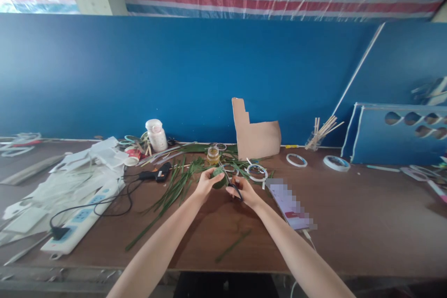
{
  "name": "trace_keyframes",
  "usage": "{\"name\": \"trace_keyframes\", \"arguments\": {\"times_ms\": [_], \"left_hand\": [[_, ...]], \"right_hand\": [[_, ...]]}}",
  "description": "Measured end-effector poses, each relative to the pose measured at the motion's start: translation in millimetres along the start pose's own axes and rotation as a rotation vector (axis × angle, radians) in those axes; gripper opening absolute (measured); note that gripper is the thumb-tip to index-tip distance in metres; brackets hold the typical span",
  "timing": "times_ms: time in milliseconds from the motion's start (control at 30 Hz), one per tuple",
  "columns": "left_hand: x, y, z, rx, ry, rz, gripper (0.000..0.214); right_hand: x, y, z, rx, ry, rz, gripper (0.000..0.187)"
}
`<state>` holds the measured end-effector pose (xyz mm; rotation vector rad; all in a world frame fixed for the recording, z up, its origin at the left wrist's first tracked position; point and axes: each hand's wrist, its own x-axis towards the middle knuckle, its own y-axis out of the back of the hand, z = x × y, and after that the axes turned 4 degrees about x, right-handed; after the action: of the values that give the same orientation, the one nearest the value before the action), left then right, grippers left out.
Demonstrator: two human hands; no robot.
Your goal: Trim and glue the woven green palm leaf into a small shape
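Above the middle of the brown table, my left hand [208, 180] is closed on a green roll [220, 179], which could be tape or a wound leaf strip. My right hand [245, 191] grips a pair of scissors [237, 189] by the dark handles. The blades point up and left, right beside the green roll; whether they touch it I cannot tell. Long green leaf strips [174, 186] lie to the left of my hands. One short strip [232, 246] rests nearer the table's front edge. A small jar of yellowish stuff [213, 154] stands just beyond my hands.
A power strip [82, 219], white scraps [38, 200] and a black glue gun [155, 173] lie left. A white bottle [156, 135] and cut cardboard [256, 135] stand behind. Rightward are a phone-like purple object [288, 205], tape rolls [296, 160] and sticks [323, 132].
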<state>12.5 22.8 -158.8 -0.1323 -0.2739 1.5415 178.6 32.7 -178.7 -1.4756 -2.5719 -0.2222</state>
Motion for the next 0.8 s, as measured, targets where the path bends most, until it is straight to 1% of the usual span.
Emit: {"name": "trace_keyframes", "arguments": {"times_ms": [200,367,567,800], "left_hand": [[2.3,2.7,-0.5,0.069,-0.006,-0.022,0.034],[2.7,4.6,1.2,0.15,-0.008,-0.01,0.036],[2.8,6.1,2.2,0.223,-0.026,0.022,0.035],[2.9,8.2,2.1,0.248,-0.009,0.002,0.033]], "right_hand": [[0.2,6.2,-0.1,-0.052,0.015,-0.034,0.033],[0.0,10.7,0.0,-0.115,0.019,-0.059,0.031],[-0.8,11.2,-6.6,-0.171,0.047,-0.061,0.034],[-0.5,12.5,-6.0,-0.244,0.066,-0.076,0.036]]}}
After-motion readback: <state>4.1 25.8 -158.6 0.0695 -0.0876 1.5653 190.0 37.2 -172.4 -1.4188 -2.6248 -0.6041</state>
